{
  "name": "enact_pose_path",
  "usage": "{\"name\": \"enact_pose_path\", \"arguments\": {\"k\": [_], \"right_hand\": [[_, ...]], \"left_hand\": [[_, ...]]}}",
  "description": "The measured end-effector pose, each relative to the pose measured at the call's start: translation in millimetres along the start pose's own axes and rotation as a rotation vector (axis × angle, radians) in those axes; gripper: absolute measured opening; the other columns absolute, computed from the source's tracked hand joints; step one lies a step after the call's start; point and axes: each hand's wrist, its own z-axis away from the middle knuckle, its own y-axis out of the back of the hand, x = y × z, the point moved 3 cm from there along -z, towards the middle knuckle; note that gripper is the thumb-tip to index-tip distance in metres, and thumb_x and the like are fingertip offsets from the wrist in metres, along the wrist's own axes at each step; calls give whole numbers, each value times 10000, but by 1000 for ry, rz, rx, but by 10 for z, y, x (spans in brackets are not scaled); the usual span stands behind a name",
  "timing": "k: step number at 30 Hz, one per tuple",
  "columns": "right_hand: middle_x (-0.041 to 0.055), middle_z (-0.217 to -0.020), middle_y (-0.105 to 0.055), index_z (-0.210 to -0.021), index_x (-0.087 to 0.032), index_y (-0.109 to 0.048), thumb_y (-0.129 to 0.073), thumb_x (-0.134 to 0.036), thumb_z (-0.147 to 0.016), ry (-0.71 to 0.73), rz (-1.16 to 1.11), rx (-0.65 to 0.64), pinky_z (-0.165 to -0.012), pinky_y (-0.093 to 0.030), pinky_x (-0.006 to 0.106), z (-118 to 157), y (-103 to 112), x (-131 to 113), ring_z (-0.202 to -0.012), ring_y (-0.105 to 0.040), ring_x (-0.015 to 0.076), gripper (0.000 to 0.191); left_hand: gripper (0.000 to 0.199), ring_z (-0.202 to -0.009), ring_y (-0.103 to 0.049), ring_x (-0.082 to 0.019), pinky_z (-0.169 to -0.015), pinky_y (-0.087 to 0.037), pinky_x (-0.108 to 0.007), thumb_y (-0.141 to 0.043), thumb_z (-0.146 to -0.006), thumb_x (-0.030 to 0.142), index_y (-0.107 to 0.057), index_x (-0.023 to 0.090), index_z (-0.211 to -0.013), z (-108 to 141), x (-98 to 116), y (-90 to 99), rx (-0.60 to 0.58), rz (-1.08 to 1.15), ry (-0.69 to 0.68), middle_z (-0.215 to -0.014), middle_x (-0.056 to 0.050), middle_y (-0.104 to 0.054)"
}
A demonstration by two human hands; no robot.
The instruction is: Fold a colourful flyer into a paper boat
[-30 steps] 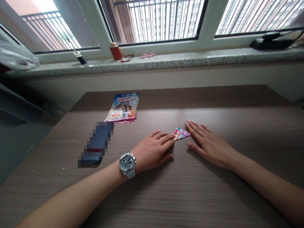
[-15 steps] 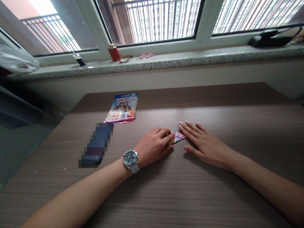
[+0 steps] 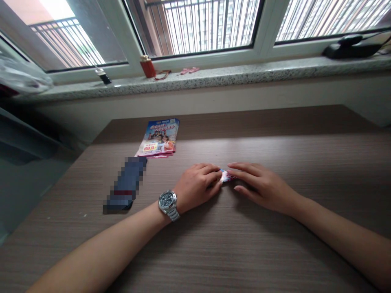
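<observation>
A small folded piece of colourful printed paper [image 3: 226, 176] lies on the wooden table between my two hands. My left hand [image 3: 200, 184], with a silver watch [image 3: 168, 201] at the wrist, has its curled fingers and thumb closed over the paper's left end and holds it down. From the other side, my right hand [image 3: 259, 183] reaches over the paper's right tip, fingers outstretched and thumb apart. Much of the paper is hidden under the fingers.
A stack of printed flyers [image 3: 159, 138] rests at the back left of the table [image 3: 244, 248]. Nearer me is a dark pixelated object [image 3: 126, 183]. On the granite sill [image 3: 214, 79] stand a red container [image 3: 148, 67], a small black-and-white item [image 3: 103, 76] and a black device [image 3: 351, 48].
My right hand has lifted from lying flat and shifted slightly left, its fingers now over the paper's right tip. My left hand stays on the paper.
</observation>
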Motion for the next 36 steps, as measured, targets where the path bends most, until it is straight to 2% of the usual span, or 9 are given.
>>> {"name": "enact_pose_path", "arguments": {"k": [6, 12, 18, 24, 36], "right_hand": [[79, -1346, -637, -1380, -305, -576, -513, -276, -998, -4, -63, 32, -997, -532, 407, -5, 23, 0, -1190, -622, 237, 389], [58, -1328, -649, -1421, -347, -537, -507, -233, -998, 17, -94, 60, -976, -550, 369, 6, 29, -18, -1163, -640, 215, 440], [80, -1377, -612, -1405, -320, -560, -520, -242, -989, 32, -55, 38, -1006, -535, 396, 14, 13, -28, -1204, -615, 231, 425], [69, -1418, -587, -1426, -353, -535, -507, -267, -991, 38, -51, 3, -1007, -537, 424, 8, -2, -37, -1231, -604, 245, 444], [91, -1438, -565, -1426, -309, -539, -534, -272, -984, 72, -45, -18, -1032, -516, 437, -4, 5, -64, -1263, -576, 255, 444]], "left_hand": [[280, -1101, -648, -212, -1001, -506, -394, -514, -995, 299, -682, 207, -1200, 20, -26, -4, 37, 35, 26, -1207, -60, -707], [283, -1088, -655, -205, -986, -516, -374, -506, -1001, 298, -691, 198, -1189, 25, -35, -4, 53, 81, 56, -1191, -57, -716], [258, -1071, -660, -206, -974, -513, -373, -511, -998, 287, -681, 198, -1170, 15, -22, 29, 55, 139, 78, -1167, -56, -725], [235, -1039, -668, -206, -955, -518, -372, -514, -997, 284, -676, 210, -1150, 19, -26, 42, 53, 203, 112, -1122, -50, -733], [230, -1048, -658, -207, -957, -513, -363, -519, -996, 283, -675, 197, -1142, 17, -32, 35, 54, 252, 142, -1106, -52, -732]]}}
